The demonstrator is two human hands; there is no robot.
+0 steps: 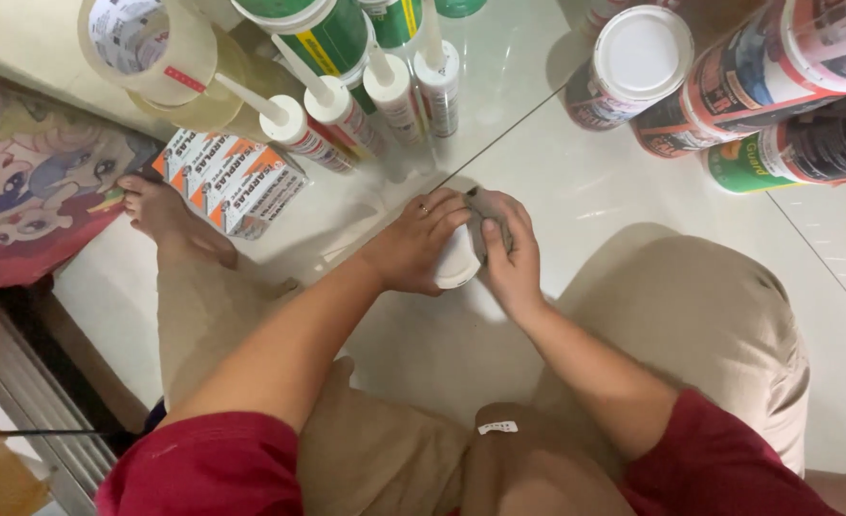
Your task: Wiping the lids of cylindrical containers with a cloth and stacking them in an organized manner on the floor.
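Person seated on floor, both forearms reaching forward and converging at centre of view. Left hand [415,244]: palm down, fingers curled over and closed around what it holds, ring visible on one finger, wrist slightly bent. Right hand [507,250]: meets left hand from the opposite side, fingers wrapped and closed, thumb pressed along the near edge. Hands touching each other. Red short sleeves on both upper arms. Knees bent outward in tan trousers; left bare foot [160,208] flat on the floor, toes pointing away.
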